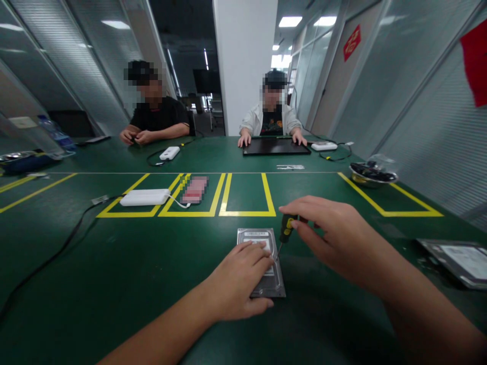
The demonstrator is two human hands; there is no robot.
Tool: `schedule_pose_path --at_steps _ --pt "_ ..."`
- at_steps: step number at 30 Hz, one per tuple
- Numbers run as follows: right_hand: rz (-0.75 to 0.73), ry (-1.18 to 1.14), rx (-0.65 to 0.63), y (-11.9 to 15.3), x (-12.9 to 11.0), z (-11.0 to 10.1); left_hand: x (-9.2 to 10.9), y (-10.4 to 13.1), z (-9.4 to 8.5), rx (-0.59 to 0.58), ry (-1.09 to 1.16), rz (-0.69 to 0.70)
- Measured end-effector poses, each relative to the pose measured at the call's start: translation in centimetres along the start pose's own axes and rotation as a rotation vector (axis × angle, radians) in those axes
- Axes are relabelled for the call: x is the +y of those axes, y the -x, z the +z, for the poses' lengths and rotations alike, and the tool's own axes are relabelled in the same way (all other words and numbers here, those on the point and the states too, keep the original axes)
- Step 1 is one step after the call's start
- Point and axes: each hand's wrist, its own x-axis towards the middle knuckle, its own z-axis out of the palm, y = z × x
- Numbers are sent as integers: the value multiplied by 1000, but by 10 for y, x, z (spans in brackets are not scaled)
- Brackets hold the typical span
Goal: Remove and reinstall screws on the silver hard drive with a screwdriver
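Note:
A silver hard drive [269, 288] with a white label lies on the green table in front of me. My left hand [243, 279] rests across it, fingers over the label and thumb at its near edge. A screwdriver [287, 227] with a black and yellow handle leans over the drive's right edge. The fingers of my right hand [327, 223] are closed round the top of its handle. The metal shaft points down at the drive's right side, near my left fingertips; the contact at the tip is too small to make out.
Beyond yellow tape frames [247, 214], two people sit across the table [171, 268]. A white power bank [144, 197] and a pinkish blurred device [195, 190] lie left. At right are a bowl of dark parts [373, 175] and another drive [462, 261]. A cable crosses the left side.

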Motion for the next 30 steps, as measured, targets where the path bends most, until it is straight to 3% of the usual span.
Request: schedule_pose_path --at_steps 13,30 --pt "101 -30 20 -3 -3 -2 -1 1 1 15 10 10" --pt "77 -59 29 -5 3 0 0 0 1 5 15 3"
